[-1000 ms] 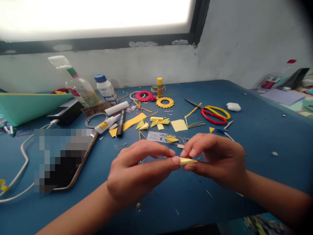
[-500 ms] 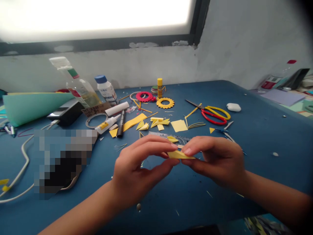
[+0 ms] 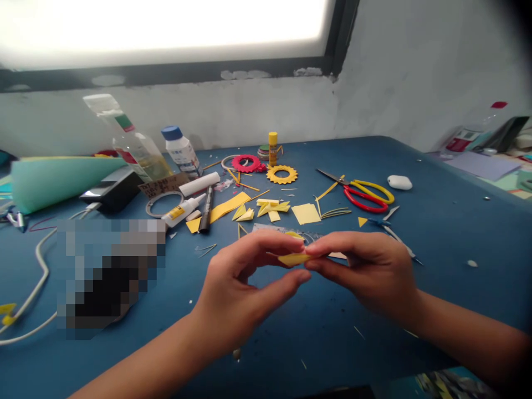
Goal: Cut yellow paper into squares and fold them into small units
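A small folded yellow paper piece (image 3: 293, 259) is pinched at its right end by my right hand (image 3: 369, 263). Around its left part curves my left hand (image 3: 249, 282), the thumb apart from the fingers and below the paper; the fingertips are close to its upper edge. Just behind the hands lies a clear ruler (image 3: 270, 228) with another yellow folded piece over it, partly hidden. Further back are folded yellow pieces (image 3: 272, 208) and a yellow paper square (image 3: 306, 214).
Red-and-yellow-handled scissors (image 3: 366, 197) and a white case (image 3: 399, 182) lie at the right. Behind stand a glue stick (image 3: 272, 148), yellow ring (image 3: 282, 174) and red ring (image 3: 247, 163). Leftward are a marker (image 3: 206, 210), glue bottle (image 3: 183, 211), tape ring (image 3: 163, 204) and bottles.
My left thumb has dropped away from the paper, opening a gap to the fingers. The paper has turned, its free end now pointing left, while my right hand keeps its pinch.
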The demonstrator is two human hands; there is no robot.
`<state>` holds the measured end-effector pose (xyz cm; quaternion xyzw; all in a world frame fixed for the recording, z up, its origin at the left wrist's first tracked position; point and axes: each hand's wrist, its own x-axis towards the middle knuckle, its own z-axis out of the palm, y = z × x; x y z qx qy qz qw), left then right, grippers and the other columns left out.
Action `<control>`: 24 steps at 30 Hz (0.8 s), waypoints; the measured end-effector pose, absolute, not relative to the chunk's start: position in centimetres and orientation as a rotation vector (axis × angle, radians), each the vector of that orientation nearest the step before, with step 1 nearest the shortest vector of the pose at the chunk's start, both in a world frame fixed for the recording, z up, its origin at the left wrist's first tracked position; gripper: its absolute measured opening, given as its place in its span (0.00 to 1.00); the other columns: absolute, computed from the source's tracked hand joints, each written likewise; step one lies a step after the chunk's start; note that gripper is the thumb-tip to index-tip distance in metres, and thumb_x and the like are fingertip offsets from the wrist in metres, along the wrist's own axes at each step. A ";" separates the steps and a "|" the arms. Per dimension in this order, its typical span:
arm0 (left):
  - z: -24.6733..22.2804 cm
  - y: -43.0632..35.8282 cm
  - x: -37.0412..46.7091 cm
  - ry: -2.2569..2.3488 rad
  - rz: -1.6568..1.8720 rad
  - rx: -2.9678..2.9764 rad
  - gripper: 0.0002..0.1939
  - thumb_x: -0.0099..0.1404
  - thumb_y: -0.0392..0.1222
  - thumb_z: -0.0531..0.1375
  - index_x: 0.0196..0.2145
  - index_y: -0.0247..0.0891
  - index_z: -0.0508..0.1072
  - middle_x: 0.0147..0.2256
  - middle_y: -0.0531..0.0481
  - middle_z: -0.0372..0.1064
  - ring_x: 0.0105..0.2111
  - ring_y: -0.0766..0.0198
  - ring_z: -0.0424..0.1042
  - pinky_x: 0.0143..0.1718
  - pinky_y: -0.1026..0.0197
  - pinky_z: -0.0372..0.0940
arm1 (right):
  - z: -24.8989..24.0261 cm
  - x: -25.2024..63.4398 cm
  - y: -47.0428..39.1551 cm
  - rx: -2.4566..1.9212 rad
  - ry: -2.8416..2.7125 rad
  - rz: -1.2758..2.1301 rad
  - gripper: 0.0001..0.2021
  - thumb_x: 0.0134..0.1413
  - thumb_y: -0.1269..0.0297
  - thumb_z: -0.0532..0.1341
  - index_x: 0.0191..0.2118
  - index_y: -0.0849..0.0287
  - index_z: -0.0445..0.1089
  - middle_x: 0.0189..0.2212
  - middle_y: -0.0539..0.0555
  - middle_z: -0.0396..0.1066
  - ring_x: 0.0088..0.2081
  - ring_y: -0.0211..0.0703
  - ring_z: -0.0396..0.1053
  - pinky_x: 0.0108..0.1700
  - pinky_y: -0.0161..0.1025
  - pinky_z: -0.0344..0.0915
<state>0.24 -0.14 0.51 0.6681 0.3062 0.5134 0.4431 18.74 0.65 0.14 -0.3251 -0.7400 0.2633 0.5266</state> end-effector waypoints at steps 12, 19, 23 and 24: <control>0.5 -0.2 0.3 0.985 1.388 1.765 0.10 0.54 0.28 0.67 0.32 0.42 0.76 0.30 0.61 0.77 0.30 0.74 0.76 0.36 0.77 0.71 | 0.5 19.1 0.8 -0.803 -1.921 0.519 0.09 0.47 0.75 0.67 0.36 0.58 0.77 0.30 0.50 0.79 0.30 0.37 0.76 0.34 0.28 0.73; 0.6 0.0 0.1 1.043 1.372 1.890 0.07 0.55 0.32 0.67 0.32 0.41 0.76 0.30 0.61 0.77 0.29 0.74 0.76 0.35 0.78 0.71 | 0.6 19.1 0.8 -0.824 -1.950 0.507 0.07 0.49 0.73 0.66 0.35 0.55 0.77 0.29 0.48 0.79 0.29 0.37 0.76 0.32 0.29 0.73; 0.9 0.2 -0.2 1.081 1.350 2.029 0.06 0.55 0.32 0.67 0.31 0.40 0.77 0.29 0.61 0.78 0.28 0.76 0.76 0.34 0.80 0.69 | 0.5 19.3 1.0 -0.869 -1.959 0.521 0.06 0.48 0.73 0.67 0.34 0.56 0.78 0.29 0.47 0.79 0.28 0.33 0.75 0.32 0.25 0.71; 1.0 0.3 -0.3 1.089 1.347 2.053 0.06 0.55 0.32 0.67 0.30 0.39 0.77 0.29 0.61 0.78 0.28 0.76 0.76 0.33 0.80 0.69 | 0.5 19.3 1.0 -0.883 -1.956 0.533 0.06 0.48 0.72 0.67 0.34 0.56 0.78 0.29 0.47 0.79 0.28 0.33 0.75 0.32 0.24 0.71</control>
